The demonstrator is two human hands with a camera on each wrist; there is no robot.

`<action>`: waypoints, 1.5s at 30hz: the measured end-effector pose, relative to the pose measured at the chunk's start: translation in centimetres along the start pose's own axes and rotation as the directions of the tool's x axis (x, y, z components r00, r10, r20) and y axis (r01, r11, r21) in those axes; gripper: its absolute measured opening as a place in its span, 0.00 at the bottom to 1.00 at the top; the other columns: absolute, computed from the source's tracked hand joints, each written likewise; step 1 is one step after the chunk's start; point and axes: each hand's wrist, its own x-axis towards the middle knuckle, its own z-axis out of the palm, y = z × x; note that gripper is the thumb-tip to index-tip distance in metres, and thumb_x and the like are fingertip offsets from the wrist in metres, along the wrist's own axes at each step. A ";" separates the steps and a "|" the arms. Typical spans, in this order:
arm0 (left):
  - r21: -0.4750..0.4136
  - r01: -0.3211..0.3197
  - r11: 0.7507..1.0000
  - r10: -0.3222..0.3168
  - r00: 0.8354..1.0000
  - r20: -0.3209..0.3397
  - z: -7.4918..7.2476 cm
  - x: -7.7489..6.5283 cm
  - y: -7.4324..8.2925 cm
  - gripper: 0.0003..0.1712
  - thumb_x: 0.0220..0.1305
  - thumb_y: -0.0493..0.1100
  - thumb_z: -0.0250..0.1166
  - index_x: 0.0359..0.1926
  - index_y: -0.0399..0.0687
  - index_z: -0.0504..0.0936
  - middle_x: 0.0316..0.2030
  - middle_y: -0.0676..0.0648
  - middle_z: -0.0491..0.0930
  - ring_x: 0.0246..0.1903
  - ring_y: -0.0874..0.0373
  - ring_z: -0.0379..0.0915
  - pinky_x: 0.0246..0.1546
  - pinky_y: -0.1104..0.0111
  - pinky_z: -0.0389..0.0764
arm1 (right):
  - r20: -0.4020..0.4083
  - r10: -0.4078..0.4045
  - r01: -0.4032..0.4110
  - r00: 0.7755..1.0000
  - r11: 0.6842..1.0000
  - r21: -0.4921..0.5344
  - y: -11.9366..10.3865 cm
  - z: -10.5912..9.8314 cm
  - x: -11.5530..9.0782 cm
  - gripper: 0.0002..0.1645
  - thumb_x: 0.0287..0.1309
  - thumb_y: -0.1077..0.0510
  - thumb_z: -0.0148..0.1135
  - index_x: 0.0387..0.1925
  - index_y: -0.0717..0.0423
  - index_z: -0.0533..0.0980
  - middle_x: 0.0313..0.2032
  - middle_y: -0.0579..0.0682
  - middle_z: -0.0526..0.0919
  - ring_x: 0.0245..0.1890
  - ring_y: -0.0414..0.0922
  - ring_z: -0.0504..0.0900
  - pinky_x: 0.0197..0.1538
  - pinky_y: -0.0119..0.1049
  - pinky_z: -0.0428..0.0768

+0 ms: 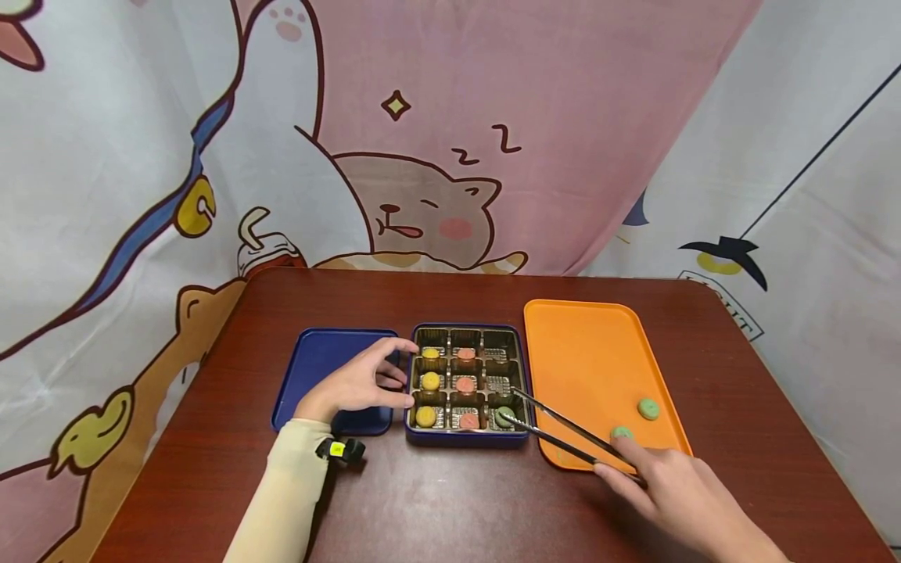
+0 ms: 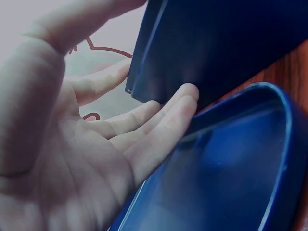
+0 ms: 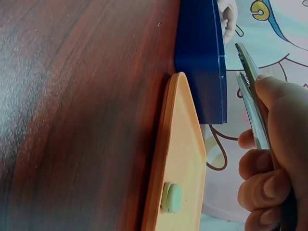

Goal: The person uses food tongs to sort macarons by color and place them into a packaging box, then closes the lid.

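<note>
My left hand (image 1: 359, 383) reaches to the left side of a blue box (image 1: 464, 441), thumb and fingers spread and fingertips right at its wall. The box has a divided gold insert. Its left column holds yellow macarons (image 1: 430, 381), the middle column pink macarons (image 1: 465, 384). A green macaron (image 1: 504, 417) sits in the front right compartment; the two compartments behind it are bare. My right hand (image 1: 679, 489) grips metal tongs (image 1: 563, 446). Their tips stand apart over the right column, one overlapping the green macaron in the head view.
Right of the box lies an orange tray (image 1: 584, 336) with two green macarons (image 1: 648, 408) in its nearer right part. A blue lid-like tray (image 1: 331, 344) lies to the left, partly under my left hand. A patterned cloth (image 1: 563, 94) hangs behind the table.
</note>
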 end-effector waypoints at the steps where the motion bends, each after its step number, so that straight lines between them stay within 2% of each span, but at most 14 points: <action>1: 0.000 0.001 1.000 -0.001 1.000 0.000 0.0 0.0 0.0 0.47 0.57 0.47 0.82 0.74 0.54 0.68 0.74 0.48 0.63 0.52 0.54 0.82 0.58 0.54 0.83 | -0.003 0.004 -0.004 1.000 1.000 -0.003 0.1 -0.1 0.0 0.17 0.61 0.41 0.75 0.38 0.41 0.75 0.15 0.29 0.54 0.15 0.27 0.55 0.19 0.28 0.58; 8: -0.003 0.003 1.000 -0.003 1.000 0.000 0.0 -0.2 0.2 0.47 0.57 0.47 0.82 0.74 0.53 0.68 0.74 0.48 0.63 0.52 0.54 0.82 0.58 0.54 0.83 | -0.010 0.036 -0.036 0.999 0.999 -0.001 0.9 -0.4 -0.4 0.17 0.60 0.41 0.76 0.43 0.41 0.79 0.15 0.29 0.55 0.16 0.28 0.55 0.20 0.28 0.59; 15: -0.011 -0.001 1.000 0.001 1.000 0.004 0.0 -0.2 0.3 0.47 0.57 0.48 0.82 0.74 0.53 0.68 0.74 0.46 0.63 0.52 0.52 0.82 0.58 0.52 0.83 | -0.014 0.080 -0.080 0.997 0.997 -0.017 2.0 -0.7 -0.8 0.20 0.59 0.42 0.77 0.31 0.37 0.71 0.15 0.31 0.53 0.16 0.29 0.54 0.19 0.29 0.56; 23: -0.013 -0.004 1.000 0.004 1.000 0.003 -0.1 -0.1 0.2 0.47 0.57 0.47 0.82 0.74 0.55 0.69 0.74 0.46 0.63 0.52 0.54 0.82 0.58 0.53 0.83 | 0.031 0.135 -0.135 0.990 0.991 -0.017 3.5 -0.4 -1.4 0.20 0.62 0.41 0.75 0.31 0.37 0.69 0.16 0.34 0.55 0.16 0.31 0.55 0.20 0.30 0.57; 39: -0.027 -0.008 1.000 0.008 1.000 0.002 0.1 0.0 0.1 0.45 0.58 0.45 0.82 0.73 0.54 0.69 0.74 0.45 0.64 0.53 0.50 0.82 0.59 0.49 0.82 | 0.052 0.169 -0.167 0.984 0.986 -0.023 8.4 -0.1 -3.9 0.18 0.64 0.43 0.74 0.33 0.39 0.70 0.17 0.31 0.58 0.17 0.29 0.56 0.20 0.29 0.58; 42: -0.026 -0.007 1.000 0.007 1.000 0.002 0.0 0.0 0.1 0.45 0.58 0.45 0.82 0.73 0.55 0.69 0.74 0.45 0.64 0.53 0.50 0.82 0.59 0.50 0.82 | 0.089 0.195 -0.193 0.977 0.981 -0.035 9.4 -0.3 -4.5 0.16 0.64 0.42 0.73 0.35 0.40 0.73 0.16 0.33 0.58 0.16 0.30 0.56 0.20 0.30 0.59; 45: -0.025 -0.010 1.000 0.010 1.000 0.001 0.0 0.0 0.2 0.45 0.58 0.45 0.82 0.73 0.55 0.70 0.74 0.45 0.64 0.53 0.50 0.82 0.59 0.50 0.82 | 0.162 0.243 -0.239 0.956 0.970 -0.043 10.2 -0.6 -4.8 0.16 0.66 0.38 0.71 0.38 0.41 0.76 0.16 0.36 0.61 0.16 0.31 0.59 0.22 0.32 0.62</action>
